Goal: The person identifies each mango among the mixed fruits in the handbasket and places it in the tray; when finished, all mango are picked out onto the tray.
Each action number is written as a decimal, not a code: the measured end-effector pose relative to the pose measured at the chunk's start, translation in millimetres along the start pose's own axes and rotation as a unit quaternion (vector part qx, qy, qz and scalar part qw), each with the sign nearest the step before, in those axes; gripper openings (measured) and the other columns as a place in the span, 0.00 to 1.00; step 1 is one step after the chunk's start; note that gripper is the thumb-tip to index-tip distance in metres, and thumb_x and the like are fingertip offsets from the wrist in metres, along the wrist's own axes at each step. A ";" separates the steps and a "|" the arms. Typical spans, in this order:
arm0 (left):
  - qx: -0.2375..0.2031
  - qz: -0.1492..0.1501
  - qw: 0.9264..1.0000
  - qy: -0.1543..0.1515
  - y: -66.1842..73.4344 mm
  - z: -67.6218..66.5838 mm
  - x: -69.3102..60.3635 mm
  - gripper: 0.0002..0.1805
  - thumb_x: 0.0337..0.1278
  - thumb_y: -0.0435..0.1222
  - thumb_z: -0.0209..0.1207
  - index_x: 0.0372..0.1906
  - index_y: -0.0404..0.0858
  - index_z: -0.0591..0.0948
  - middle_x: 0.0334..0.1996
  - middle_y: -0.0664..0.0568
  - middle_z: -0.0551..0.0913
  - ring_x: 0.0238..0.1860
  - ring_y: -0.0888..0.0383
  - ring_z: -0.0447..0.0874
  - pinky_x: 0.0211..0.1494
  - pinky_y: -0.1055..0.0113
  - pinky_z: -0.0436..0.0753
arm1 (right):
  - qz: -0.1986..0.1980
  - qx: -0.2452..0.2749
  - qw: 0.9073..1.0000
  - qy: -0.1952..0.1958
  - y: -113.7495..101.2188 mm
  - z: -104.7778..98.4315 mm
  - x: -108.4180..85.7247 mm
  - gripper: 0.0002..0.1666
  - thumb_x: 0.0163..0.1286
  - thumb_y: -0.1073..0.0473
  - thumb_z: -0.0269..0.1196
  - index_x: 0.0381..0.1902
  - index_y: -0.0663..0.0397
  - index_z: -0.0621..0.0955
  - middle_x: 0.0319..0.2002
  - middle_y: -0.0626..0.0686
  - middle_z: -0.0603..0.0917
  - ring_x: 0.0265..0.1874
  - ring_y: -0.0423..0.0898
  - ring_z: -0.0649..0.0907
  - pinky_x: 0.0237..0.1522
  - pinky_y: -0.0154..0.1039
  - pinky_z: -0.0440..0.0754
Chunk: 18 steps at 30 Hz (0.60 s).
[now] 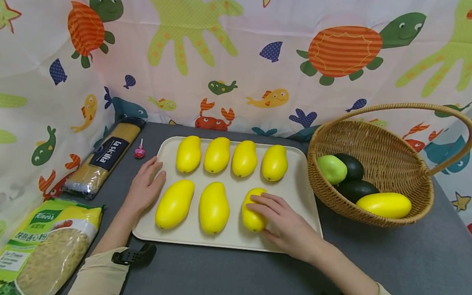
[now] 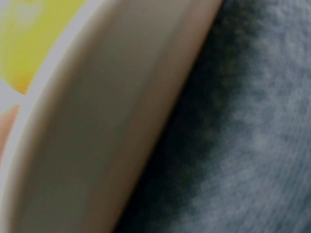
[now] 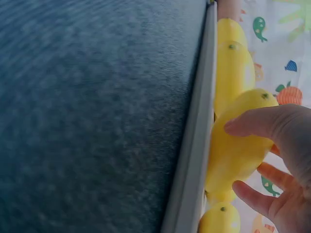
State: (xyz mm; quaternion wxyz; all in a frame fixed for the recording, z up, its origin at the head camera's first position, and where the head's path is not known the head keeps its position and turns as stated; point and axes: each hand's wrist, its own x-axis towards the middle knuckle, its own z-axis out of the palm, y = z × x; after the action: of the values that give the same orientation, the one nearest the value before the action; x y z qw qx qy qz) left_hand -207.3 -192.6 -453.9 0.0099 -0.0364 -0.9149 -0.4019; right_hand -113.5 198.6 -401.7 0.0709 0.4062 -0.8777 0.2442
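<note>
Several yellow mangoes lie in two rows on a cream tray (image 1: 299,200), including one at the front left (image 1: 175,204) and one at the back right (image 1: 275,163). My right hand (image 1: 292,227) holds the rightmost mango of the front row (image 1: 252,217), thumb on one side and fingers on the other; the right wrist view shows this mango (image 3: 238,145) by the tray's front edge. My left hand (image 1: 146,186) rests on the tray's left rim, fingers relaxed. In the left wrist view the tray's outer wall (image 2: 92,116) hides nearly all of that hand.
Right of the tray stands a wicker basket (image 1: 387,146) holding a green apple (image 1: 332,169), two dark avocados (image 1: 356,191) and a yellow mango (image 1: 384,205). At left lie a spaghetti pack (image 1: 106,155), a lollipop (image 1: 139,151) and a Knorr macaroni bag (image 1: 42,247). A patterned curtain (image 1: 243,59) hangs behind.
</note>
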 end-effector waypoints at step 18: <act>0.004 -0.008 1.000 -0.001 1.1 1.0 -0.6 0.32 0.73 0.50 0.44 0.73 0.36 0.63 0.76 0.46 0.51 0.74 0.40 0.50 0.71 0.38 0.52 | -0.014 0.008 1.000 -0.011 -2.1 12.2 -1.5 0.42 0.58 0.49 0.72 0.69 0.47 0.69 0.71 0.51 0.66 0.71 0.52 0.62 0.66 0.49 0.68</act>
State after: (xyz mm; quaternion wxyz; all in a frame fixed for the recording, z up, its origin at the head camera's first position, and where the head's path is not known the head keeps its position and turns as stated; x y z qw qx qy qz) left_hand -206.6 -191.1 -453.8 0.0059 -0.0292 -0.9166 -0.3987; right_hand -110.0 192.5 -412.0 0.0609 0.4219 -0.8706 0.2459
